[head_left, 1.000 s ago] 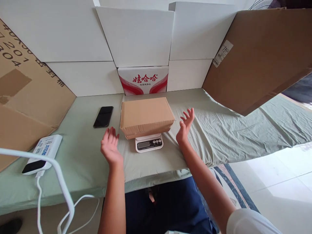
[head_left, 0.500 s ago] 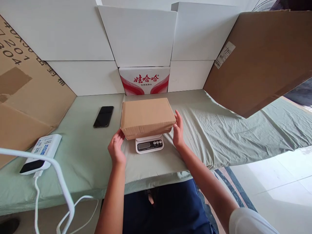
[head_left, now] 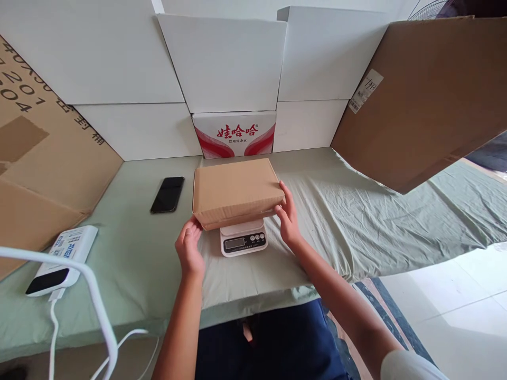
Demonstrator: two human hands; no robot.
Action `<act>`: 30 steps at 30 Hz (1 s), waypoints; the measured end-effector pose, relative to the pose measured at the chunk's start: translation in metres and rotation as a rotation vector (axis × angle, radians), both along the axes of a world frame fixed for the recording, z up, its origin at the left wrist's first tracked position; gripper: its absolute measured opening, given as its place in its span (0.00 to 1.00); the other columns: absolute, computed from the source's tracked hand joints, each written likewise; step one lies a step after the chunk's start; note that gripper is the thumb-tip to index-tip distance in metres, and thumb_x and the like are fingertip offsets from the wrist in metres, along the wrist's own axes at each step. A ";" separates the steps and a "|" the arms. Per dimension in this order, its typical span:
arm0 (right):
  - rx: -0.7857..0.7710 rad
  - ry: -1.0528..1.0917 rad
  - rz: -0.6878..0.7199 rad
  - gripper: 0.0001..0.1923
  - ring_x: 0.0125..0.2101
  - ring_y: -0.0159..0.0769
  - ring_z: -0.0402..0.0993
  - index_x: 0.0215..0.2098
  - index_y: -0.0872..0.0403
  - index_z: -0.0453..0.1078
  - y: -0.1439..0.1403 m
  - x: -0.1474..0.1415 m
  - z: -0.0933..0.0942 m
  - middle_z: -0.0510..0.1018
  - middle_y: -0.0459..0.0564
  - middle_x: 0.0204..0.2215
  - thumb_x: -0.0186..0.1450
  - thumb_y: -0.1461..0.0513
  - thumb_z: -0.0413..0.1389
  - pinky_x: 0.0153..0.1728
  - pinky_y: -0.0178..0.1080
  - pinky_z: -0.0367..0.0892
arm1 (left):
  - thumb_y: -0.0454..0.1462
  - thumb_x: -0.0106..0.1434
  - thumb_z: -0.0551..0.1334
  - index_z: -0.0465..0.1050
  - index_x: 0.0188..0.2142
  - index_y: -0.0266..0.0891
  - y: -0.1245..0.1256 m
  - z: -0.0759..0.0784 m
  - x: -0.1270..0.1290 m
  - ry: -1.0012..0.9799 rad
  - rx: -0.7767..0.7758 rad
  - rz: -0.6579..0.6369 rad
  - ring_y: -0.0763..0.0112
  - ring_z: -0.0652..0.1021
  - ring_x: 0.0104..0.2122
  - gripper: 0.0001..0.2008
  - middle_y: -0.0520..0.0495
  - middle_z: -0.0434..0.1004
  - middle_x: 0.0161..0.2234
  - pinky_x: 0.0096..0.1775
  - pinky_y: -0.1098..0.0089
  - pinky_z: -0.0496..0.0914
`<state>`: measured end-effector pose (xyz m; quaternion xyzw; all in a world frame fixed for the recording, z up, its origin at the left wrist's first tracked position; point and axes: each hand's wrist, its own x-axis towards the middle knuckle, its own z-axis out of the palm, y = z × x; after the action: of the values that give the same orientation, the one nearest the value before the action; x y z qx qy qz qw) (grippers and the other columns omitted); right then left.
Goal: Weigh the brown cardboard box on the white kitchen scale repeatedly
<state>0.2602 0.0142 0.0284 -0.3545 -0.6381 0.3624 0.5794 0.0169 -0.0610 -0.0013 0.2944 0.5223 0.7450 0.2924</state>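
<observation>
A closed brown cardboard box is over a small white digital kitchen scale, covering the scale's rear part. Whether the box rests on the scale or hovers just above it, I cannot tell. My left hand holds the box at its near left corner, fingertips partly tucked beneath. At the right end, my right hand grips the box with fingers along its side and the thumb near the front edge. The scale's display and buttons show in front of the box; no digits can be read.
A black phone lies on the green cloth to the left. Nearer me is a white power bank with a white cable. White boxes and a red-printed carton stand behind; large cardboard flanks the right.
The cardboard box has shifted slightly left and back over the scale, and more of the scale's front shows. My right hand has closed in on the box's right end. The view has tilted a little.
</observation>
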 end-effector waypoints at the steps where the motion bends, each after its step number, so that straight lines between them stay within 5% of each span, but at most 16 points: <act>1: 0.017 -0.017 -0.005 0.34 0.65 0.53 0.63 0.71 0.37 0.51 0.002 0.000 0.007 0.56 0.49 0.70 0.69 0.43 0.50 0.63 0.57 0.66 | 0.52 0.61 0.60 0.79 0.48 0.39 0.005 0.005 -0.003 -0.003 0.009 -0.005 0.53 0.79 0.54 0.25 0.35 0.80 0.51 0.56 0.54 0.70; 6: 0.118 -0.013 0.022 0.38 0.69 0.52 0.58 0.73 0.38 0.45 0.041 -0.012 0.032 0.55 0.46 0.72 0.69 0.40 0.48 0.66 0.58 0.60 | 0.58 0.59 0.59 0.78 0.45 0.38 0.064 0.031 -0.020 0.006 0.127 -0.075 0.52 0.79 0.54 0.28 0.35 0.81 0.48 0.57 0.54 0.70; 12: 0.027 0.020 0.070 0.44 0.70 0.47 0.57 0.74 0.43 0.41 0.097 -0.031 -0.013 0.49 0.47 0.74 0.67 0.39 0.49 0.68 0.54 0.60 | 0.60 0.60 0.59 0.76 0.47 0.37 0.131 0.012 -0.027 -0.013 0.004 -0.088 0.54 0.75 0.59 0.30 0.31 0.78 0.53 0.61 0.56 0.66; 18: -0.024 -0.039 0.014 0.43 0.69 0.45 0.55 0.74 0.44 0.43 0.106 -0.033 -0.034 0.51 0.46 0.74 0.67 0.43 0.51 0.69 0.53 0.55 | 0.59 0.66 0.53 0.76 0.49 0.37 0.137 -0.010 -0.024 -0.045 -0.059 -0.078 0.55 0.76 0.58 0.31 0.30 0.77 0.55 0.60 0.55 0.66; 30: -0.174 0.086 -0.124 0.44 0.66 0.50 0.61 0.75 0.41 0.36 0.104 -0.005 -0.034 0.58 0.55 0.70 0.67 0.45 0.51 0.66 0.61 0.55 | 0.64 0.65 0.45 0.73 0.59 0.39 0.120 -0.002 -0.041 -0.090 -0.040 -0.033 0.57 0.67 0.66 0.41 0.30 0.66 0.65 0.64 0.60 0.61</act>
<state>0.2548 0.1182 -0.0061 -0.4262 -0.5557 0.3949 0.5946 -0.0241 0.0592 -0.0033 0.2633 0.5183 0.7420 0.3338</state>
